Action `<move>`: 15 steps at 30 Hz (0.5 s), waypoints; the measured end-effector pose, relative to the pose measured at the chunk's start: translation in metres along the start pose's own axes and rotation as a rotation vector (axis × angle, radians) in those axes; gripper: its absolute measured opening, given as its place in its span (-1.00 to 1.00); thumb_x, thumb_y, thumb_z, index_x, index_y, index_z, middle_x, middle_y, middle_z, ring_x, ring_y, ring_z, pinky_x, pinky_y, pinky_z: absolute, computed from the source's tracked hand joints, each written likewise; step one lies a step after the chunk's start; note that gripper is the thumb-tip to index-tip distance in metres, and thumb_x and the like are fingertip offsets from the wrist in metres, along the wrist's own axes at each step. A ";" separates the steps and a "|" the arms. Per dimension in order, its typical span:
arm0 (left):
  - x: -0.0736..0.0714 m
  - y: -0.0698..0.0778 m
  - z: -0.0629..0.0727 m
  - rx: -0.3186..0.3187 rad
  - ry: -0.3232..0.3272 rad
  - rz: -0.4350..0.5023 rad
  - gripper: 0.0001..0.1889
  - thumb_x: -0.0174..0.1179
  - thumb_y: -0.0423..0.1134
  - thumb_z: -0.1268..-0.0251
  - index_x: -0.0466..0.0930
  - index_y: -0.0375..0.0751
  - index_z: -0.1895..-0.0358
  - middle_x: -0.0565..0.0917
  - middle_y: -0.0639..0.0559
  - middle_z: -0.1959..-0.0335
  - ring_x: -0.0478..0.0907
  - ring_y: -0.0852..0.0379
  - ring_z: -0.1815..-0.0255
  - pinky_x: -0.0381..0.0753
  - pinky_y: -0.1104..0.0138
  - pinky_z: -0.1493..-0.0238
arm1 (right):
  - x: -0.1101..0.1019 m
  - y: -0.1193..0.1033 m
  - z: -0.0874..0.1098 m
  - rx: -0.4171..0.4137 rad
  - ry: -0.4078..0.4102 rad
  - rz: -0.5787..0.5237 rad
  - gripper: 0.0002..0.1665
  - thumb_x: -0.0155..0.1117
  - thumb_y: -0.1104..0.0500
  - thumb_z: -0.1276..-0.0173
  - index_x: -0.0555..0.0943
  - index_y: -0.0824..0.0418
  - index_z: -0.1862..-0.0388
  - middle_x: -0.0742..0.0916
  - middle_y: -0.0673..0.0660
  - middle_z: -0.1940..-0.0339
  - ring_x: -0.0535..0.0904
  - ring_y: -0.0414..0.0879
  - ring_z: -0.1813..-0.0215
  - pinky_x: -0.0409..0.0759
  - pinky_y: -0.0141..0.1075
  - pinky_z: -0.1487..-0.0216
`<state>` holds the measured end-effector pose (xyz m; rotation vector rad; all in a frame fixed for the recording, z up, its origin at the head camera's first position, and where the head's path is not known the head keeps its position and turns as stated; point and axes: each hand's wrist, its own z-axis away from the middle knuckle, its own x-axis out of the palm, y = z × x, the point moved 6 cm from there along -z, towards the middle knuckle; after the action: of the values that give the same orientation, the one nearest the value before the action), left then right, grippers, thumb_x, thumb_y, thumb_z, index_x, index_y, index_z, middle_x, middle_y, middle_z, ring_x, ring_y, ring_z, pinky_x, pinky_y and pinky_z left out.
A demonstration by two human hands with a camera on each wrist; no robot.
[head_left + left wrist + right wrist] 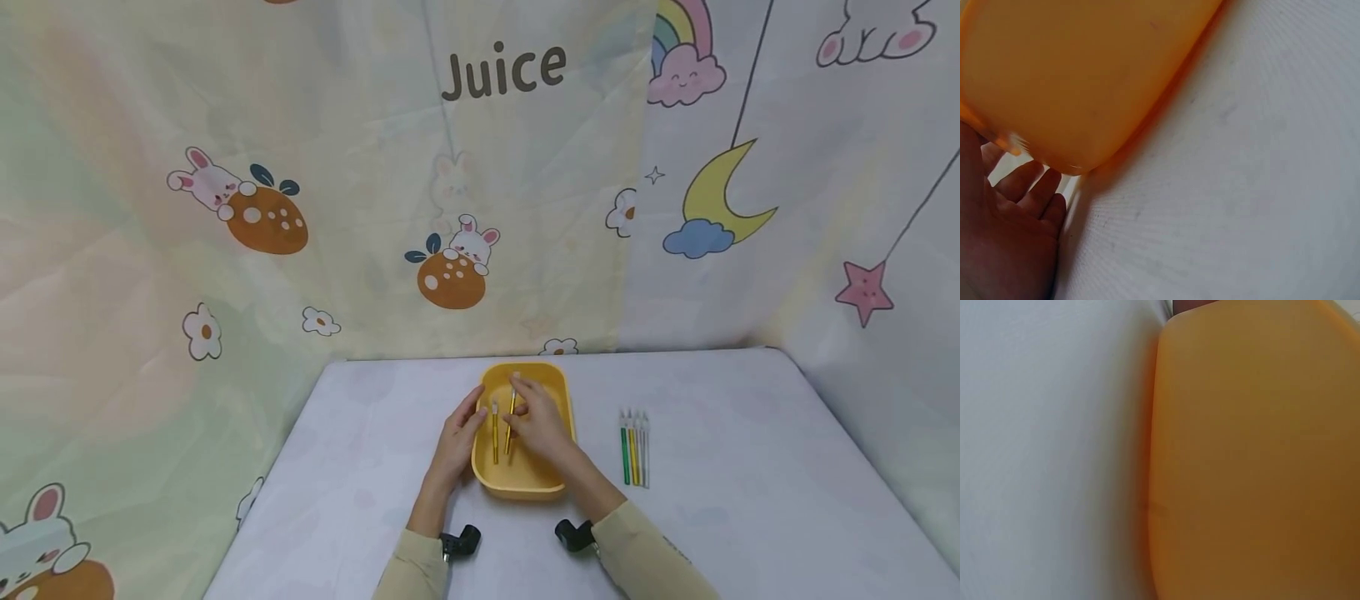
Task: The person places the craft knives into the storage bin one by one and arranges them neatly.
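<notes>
A yellow rectangular tray [525, 481] lies on the table, its long side pointing away from me. My left hand [452, 442] holds its left side, thumb at the rim; in the left wrist view the fingers [1041, 190] bend against the outer wall. Over the tray, my right hand [542, 427] pinches a slim yellow pen [509, 437] with a pale tip. Just left of that, a second yellow pen [495, 435] lies inside the tray. The right wrist view is mostly filled by the tray's outer wall [1254, 450], and the right fingers are almost wholly hidden there.
Several slim pens [634, 450], green, yellow and pale, lie side by side right of the tray. A white cloth covers the table [720, 517]. Printed curtains [360, 208] hang behind it and at both sides. Each wrist wears a small black camera [461, 542].
</notes>
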<state>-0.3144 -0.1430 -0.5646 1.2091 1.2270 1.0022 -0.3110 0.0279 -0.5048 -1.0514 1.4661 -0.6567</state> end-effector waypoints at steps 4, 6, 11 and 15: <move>0.000 0.000 -0.001 0.002 -0.007 0.011 -0.49 0.04 -0.07 -0.67 0.33 0.17 -0.58 0.29 0.16 -0.64 0.11 0.02 -0.70 0.13 -0.02 -0.68 | -0.001 -0.001 0.000 0.005 -0.015 0.027 -0.13 0.49 0.41 -0.28 0.39 0.28 -0.56 0.48 0.29 -0.52 0.64 -0.07 0.12 0.70 -0.46 0.28; 0.000 0.001 -0.001 0.000 -0.007 0.014 -0.49 0.04 -0.06 -0.66 0.33 0.18 -0.58 0.30 0.17 -0.63 0.11 0.03 -0.70 0.13 -0.01 -0.68 | -0.001 0.000 0.000 0.010 -0.019 0.046 -0.12 0.49 0.40 -0.28 0.39 0.28 -0.56 0.49 0.29 -0.51 0.63 -0.07 0.13 0.68 -0.46 0.27; 0.001 0.000 -0.001 -0.015 -0.001 0.022 -0.49 0.05 -0.05 -0.66 0.34 0.22 -0.58 0.30 0.19 -0.63 0.12 0.04 -0.70 0.13 0.00 -0.68 | 0.001 0.003 0.000 0.014 -0.031 0.079 -0.12 0.51 0.38 -0.27 0.39 0.28 -0.56 0.49 0.30 -0.50 0.59 -0.11 0.16 0.66 -0.45 0.29; 0.001 0.001 0.000 -0.016 -0.001 0.023 -0.49 0.05 -0.05 -0.66 0.33 0.21 -0.58 0.30 0.18 -0.63 0.13 0.04 -0.70 0.14 0.00 -0.68 | 0.003 0.005 0.000 0.015 -0.043 0.112 -0.12 0.52 0.36 -0.28 0.39 0.28 -0.56 0.48 0.30 -0.50 0.58 -0.15 0.20 0.65 -0.45 0.30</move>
<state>-0.3141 -0.1422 -0.5637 1.2144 1.2043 1.0261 -0.3123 0.0278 -0.5103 -0.9591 1.4687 -0.5614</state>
